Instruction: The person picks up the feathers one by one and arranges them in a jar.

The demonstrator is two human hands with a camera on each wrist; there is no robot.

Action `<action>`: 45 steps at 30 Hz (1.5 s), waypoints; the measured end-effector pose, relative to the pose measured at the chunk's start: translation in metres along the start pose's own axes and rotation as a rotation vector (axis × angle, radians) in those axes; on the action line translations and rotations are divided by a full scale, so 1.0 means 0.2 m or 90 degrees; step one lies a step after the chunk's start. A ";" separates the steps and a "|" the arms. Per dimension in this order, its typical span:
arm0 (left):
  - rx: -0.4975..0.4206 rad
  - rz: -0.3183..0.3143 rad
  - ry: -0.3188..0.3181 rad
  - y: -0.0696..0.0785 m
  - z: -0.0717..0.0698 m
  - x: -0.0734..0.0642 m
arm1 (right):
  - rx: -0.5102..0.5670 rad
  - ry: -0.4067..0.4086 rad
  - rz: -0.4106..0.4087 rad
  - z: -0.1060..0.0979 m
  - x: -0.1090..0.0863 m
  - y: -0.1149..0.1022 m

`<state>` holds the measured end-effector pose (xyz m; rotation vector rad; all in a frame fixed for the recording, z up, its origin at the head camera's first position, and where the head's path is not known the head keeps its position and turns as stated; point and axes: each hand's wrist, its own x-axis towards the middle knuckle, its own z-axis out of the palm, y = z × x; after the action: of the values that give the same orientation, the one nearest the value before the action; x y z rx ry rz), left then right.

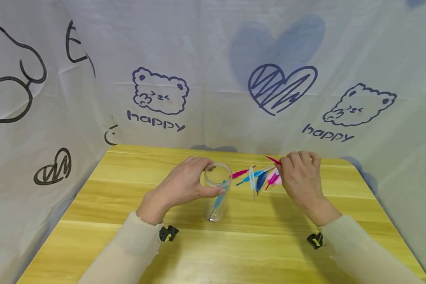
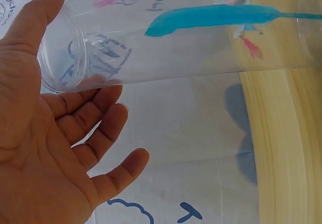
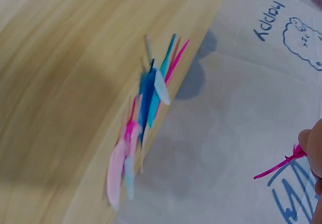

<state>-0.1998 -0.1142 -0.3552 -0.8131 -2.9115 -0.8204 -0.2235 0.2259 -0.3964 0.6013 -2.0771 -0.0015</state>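
A tall clear plastic jar [image 1: 213, 205] stands on the table, its open mouth upward. My left hand [image 1: 184, 182] grips it near the rim, thumb on the near side and fingertips behind; the left wrist view shows the other fingers spread loosely. Inside the jar leans a blue feather [image 2: 216, 17], quill end at the bottom. Raised over the right side of the table, my right hand [image 1: 303, 177] pinches a magenta feather [image 3: 276, 168] between thumb and fingers, its quill poking out. Below and left of that hand lies a loose cluster of feathers, including a dark blue feather [image 1: 261, 181] and a white feather [image 1: 252, 179].
The wood-grain table [image 1: 234, 252] ends just behind the feathers. Beyond its back edge hangs a white cloth [image 1: 213, 118] with drawn hearts and bears, and similar cloth closes off both sides. A magenta feather [image 1: 240, 172] lies right beside the jar.
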 end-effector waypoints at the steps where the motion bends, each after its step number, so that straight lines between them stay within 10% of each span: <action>1: -0.001 0.002 0.000 0.00 0.00 0.00 | 0.000 -0.002 -0.001 -0.01 0.01 -0.01; 15: 0.014 0.002 -0.003 0.00 0.01 0.01 | 0.065 -0.009 -0.023 -0.11 0.17 -0.14; 33: 0.007 0.013 0.004 -0.02 -0.01 0.01 | 0.374 0.051 0.036 -0.28 0.56 -0.48; 45: 0.072 0.034 0.012 0.01 -0.02 0.02 | 0.398 0.012 0.026 -0.15 0.48 -0.59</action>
<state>-0.2029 -0.1138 -0.3502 -0.8644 -2.8748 -0.6491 -0.1934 0.0886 -0.3303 0.9217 -2.0609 0.6933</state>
